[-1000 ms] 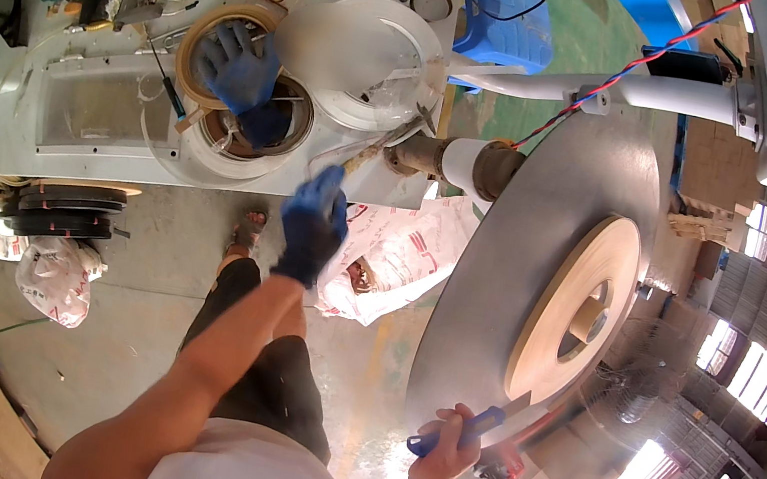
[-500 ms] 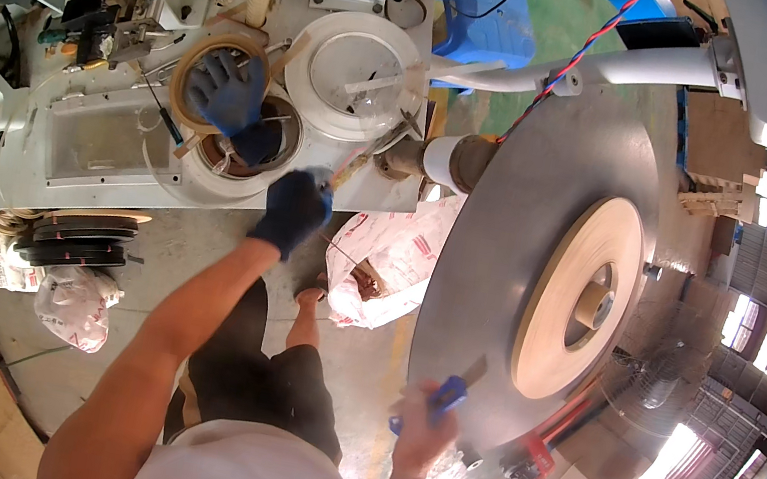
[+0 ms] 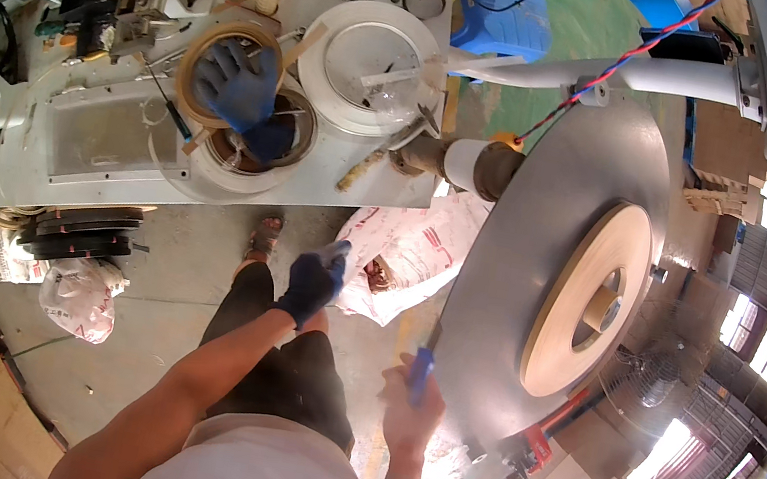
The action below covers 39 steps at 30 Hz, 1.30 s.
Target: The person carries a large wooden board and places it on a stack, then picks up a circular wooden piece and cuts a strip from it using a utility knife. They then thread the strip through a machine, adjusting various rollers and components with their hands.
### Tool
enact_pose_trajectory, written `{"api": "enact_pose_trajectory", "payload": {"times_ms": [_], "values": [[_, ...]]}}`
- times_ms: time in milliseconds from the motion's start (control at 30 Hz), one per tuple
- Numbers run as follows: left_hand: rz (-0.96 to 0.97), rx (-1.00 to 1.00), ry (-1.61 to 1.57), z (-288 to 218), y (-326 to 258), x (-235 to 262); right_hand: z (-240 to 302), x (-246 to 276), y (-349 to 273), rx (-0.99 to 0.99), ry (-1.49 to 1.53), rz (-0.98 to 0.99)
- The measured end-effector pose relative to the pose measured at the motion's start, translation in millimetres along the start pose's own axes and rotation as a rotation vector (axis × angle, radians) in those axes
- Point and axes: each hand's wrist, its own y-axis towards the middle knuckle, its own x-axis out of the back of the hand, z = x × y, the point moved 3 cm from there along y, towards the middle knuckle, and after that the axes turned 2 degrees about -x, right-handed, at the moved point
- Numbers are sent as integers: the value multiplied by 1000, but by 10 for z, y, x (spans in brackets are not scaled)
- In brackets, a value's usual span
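Blue-handled tool (image 3: 420, 376) stands upright in the bare right hand (image 3: 410, 415), low in the view and just beside the near edge of the big steel disc (image 3: 553, 197); the fingers are clamped round its handle, and its tip does not appear to touch the metal. A little farther out the left hand (image 3: 310, 283), in a dark blue glove, hangs over the concrete floor with its fingers bunched together on what looks like a pale scrap (image 3: 336, 250), clear of the machine. Beyond it printed sacks (image 3: 401, 253) lie on the floor. On the disc a roll of tan strip (image 3: 585, 309) is already seated round the hub and looks nearly full, so little seems to have been drawn off. Farther off, on the white machine (image 3: 86, 139), another blue glove (image 3: 236, 88) rests on a tan ring (image 3: 193, 55) over a round opening; whether a co-worker's hand fills it I cannot tell. A white round lid (image 3: 373, 60) sits beside it, a blue stool (image 3: 504, 6) behind.
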Motion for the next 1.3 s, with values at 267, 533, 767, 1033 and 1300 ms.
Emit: {"api": "enact_pose_trajectory", "payload": {"times_ms": [267, 533, 767, 1033, 1300], "values": [[-265, 81, -267, 726, 132, 1068, 273, -1653, 1249, 384, -161, 141], [-383, 173, -326, 1229, -460, 1822, 910, -2686, 2390, 665, -340, -135], [-324, 250, -568, 1405, -540, 1842, 919, -1850, 1306, 878, -51, -31], [-202, 12, -476, 464, -73, 1673, 1077, 546, 1111, 748, -527, -923], [-86, -195, -61, -57, -209, 1607, 337, 673, 1408, 552, -613, -771]]}}
